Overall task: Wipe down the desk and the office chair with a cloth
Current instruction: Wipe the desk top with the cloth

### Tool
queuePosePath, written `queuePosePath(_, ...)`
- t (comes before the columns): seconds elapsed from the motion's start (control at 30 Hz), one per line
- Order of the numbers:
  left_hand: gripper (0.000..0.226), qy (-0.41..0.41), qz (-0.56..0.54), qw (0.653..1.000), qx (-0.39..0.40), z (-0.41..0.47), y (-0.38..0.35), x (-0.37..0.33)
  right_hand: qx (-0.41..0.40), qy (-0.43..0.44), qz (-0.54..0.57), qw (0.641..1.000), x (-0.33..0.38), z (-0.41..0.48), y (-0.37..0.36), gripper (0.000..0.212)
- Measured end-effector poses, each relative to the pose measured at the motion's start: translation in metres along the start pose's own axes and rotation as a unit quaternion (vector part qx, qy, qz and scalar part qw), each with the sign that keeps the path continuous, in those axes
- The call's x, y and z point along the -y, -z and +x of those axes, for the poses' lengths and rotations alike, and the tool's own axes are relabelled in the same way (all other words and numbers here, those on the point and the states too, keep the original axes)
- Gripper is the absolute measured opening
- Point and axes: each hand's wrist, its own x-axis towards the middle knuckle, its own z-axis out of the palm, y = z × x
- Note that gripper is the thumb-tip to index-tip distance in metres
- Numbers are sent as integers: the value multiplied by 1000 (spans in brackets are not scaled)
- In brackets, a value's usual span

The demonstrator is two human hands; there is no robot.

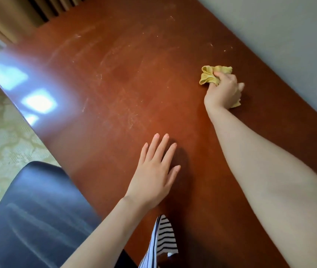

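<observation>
Cloth [210, 75] is bunched, gripped by the right hand [224, 92] near the wall [289, 45]; streaked desk [124, 84] spreads leftward, where the left hand [153, 171] lies flat, empty.

Your right hand [224, 91] covers the middle of the cloth [210, 75]; you see only a bunched end past the fingers and a corner below the wrist. The chair [28, 215] is cut off by the left and bottom edges. Glare washes out the desk [124, 84] along its left edge. Whether your left hand [153, 175] presses the desk or hovers, you cannot tell.
</observation>
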Motion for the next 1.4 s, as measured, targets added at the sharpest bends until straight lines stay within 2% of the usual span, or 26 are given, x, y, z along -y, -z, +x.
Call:
queuePosePath(0.07, 58, 11, 6, 1000, -28, -17, 2, 11, 13, -10, 8, 1000, 13, -16, -6, 32)
queuePosePath(0.17, 63, 60, 14, 996, -66, -46, 4, 27, 56, 77, 20, 995, 25, -57, -9, 34)
queuePosePath(0.3, 102, 163, 55, 983, -61, -79, 8, 56, 110, 211, 46, 970, 26, -126, -3, 37)
queuePosePath(0.4, 134, 232, 75, 970, -26, -93, 16, 80, 158, 293, 58, 941, 18, -171, 8, 39)
queuePosePath(0.5, 151, 249, 95, 964, 6, -101, 23, 99, 191, 384, 57, 902, 2, -210, 24, 46)
queuePosePath(0.67, 158, 259, 104, 959, 39, -105, 32, 113, 234, 513, 63, 824, -38, -248, 47, 62)
queuePosePath(0.73, 160, 268, 113, 955, 62, -106, 35, 115, 266, 568, 63, 777, -55, -255, 55, 68)
queuePosePath(0.8, 160, 275, 113, 951, 81, -107, 36, 115, 291, 632, 58, 716, -70, -254, 63, 60)
queuePosePath(0.87, 159, 275, 111, 950, 96, -106, 38, 114, 290, 690, 58, 661, -79, -241, 67, 49)
queuePosePath(0.93, 159, 279, 116, 948, 101, -105, 39, 113, 276, 742, 46, 609, -75, -222, 65, 46)
queuePosePath(1.0, 158, 281, 121, 946, 107, -104, 40, 108, 263, 782, 34, 564, -65, -201, 60, 43)
queuePosePath(1.07, 156, 287, 120, 944, 110, -104, 40, 105, 260, 803, 26, 536, -53, -187, 51, 43)
queuePosePath(1.17, 155, 295, 119, 942, 106, -104, 40, 104, 241, 810, 22, 534, -30, -171, 35, 44)
queuePosePath(1.27, 155, 299, 115, 942, 104, -104, 40, 104, 228, 791, 20, 568, 0, -157, 17, 48)
queuePosePath(1.33, 155, 299, 118, 941, 105, -104, 40, 104, 217, 764, 18, 607, 22, -147, 9, 50)
queuePosePath(1.37, 155, 298, 121, 941, 105, -104, 40, 104, 212, 738, 14, 640, 32, -141, 4, 51)
queuePosePath(1.4, 155, 297, 123, 941, 105, -104, 40, 104, 211, 689, 12, 694, 40, -137, 0, 54)
